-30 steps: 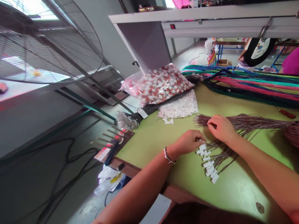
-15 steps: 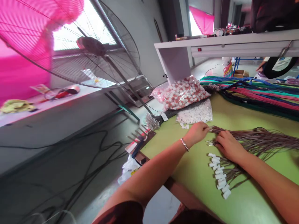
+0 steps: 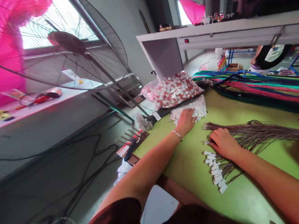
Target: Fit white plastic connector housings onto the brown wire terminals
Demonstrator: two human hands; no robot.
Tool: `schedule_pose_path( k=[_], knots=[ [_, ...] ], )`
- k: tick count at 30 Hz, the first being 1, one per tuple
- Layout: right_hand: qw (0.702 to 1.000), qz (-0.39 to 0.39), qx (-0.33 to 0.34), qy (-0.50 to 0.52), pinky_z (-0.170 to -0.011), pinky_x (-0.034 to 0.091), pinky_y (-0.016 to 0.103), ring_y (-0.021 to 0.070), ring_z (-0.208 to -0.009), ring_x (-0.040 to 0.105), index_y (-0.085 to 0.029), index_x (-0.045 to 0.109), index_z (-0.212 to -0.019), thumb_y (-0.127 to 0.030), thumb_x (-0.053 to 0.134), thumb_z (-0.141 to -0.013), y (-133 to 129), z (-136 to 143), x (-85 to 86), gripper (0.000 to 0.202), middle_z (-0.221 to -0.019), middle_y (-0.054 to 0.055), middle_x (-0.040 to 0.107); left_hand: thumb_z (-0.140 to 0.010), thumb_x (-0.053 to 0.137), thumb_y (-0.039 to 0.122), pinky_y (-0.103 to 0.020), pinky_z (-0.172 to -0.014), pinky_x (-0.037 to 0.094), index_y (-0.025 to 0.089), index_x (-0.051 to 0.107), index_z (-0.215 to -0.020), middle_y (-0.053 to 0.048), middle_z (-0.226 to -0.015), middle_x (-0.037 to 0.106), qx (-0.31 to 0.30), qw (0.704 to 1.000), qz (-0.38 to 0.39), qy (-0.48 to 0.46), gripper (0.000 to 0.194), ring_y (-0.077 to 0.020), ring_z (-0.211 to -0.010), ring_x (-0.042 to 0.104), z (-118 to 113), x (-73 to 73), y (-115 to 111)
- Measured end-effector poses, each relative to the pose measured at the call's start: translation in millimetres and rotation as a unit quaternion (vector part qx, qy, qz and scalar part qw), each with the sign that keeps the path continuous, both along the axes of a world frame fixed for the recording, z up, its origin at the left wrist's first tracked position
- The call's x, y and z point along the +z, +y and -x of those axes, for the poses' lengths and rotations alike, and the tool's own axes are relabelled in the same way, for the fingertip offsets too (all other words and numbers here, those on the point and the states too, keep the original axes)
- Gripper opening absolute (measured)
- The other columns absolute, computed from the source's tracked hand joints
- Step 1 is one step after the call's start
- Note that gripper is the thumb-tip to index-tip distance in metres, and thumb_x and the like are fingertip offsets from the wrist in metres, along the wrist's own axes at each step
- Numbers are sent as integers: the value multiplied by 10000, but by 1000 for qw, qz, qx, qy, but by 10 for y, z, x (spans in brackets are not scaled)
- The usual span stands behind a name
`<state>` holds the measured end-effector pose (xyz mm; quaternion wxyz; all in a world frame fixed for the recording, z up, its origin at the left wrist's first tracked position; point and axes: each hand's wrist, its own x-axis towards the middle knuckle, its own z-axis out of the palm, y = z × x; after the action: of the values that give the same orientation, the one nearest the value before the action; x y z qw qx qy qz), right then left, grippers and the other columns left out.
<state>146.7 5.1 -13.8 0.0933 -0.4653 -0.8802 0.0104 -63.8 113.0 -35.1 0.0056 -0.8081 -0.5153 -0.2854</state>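
My left hand, with a bracelet at the wrist, reaches onto a bag of small white connectors; its fingertips are among the pieces and what they hold is too small to make out. My right hand is curled over brown wires, whose bare metal ends stick out past its fingers. A larger bundle of brown wires lies just beyond it. Below my right hand, a slanting row of white connectors sits on the ends of other brown wires.
On the green table, a bag of white and orange pieces lies beside a black wire bundle. Coloured wires cover the back right. A pronged stand is at the left edge, near a large fan.
My left hand has left the ends of the brown wire bundle and moved left and back onto the bag of white connectors. My right hand stays over the wires. The view has shifted slightly.
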Motion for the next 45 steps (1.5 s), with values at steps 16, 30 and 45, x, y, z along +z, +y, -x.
schedule_pose_path(
  k=[16, 30, 45],
  knots=[
    [936, 112, -119, 312, -651, 394, 273, 156, -671, 553, -187, 522, -898, -310, 468, -837, 141, -22, -162, 148, -770, 28, 626, -852, 518, 303, -377, -862, 431, 175, 691, -946, -101, -961, 647, -25, 999, 4, -47, 235, -214, -929, 558, 36, 189, -558],
    [986, 136, -51, 80, -740, 390, 308, 204, -809, 539, -144, 624, -795, -241, 584, -770, 80, 47, 69, 107, -842, 96, 590, -864, 490, 254, -352, -771, 413, 199, 726, -894, -78, -816, 587, -71, 992, 96, 49, 244, -214, -825, 501, -168, 128, -785],
    [945, 152, -85, 276, -667, 393, 267, 156, -711, 545, -187, 587, -993, -275, 593, -741, 131, -8, 63, 267, -846, 32, 642, -838, 493, 224, -356, -806, 437, 147, 669, -872, -92, -927, 635, -25, 989, 54, -134, 195, -200, -866, 546, -94, 264, -826]
  ],
)
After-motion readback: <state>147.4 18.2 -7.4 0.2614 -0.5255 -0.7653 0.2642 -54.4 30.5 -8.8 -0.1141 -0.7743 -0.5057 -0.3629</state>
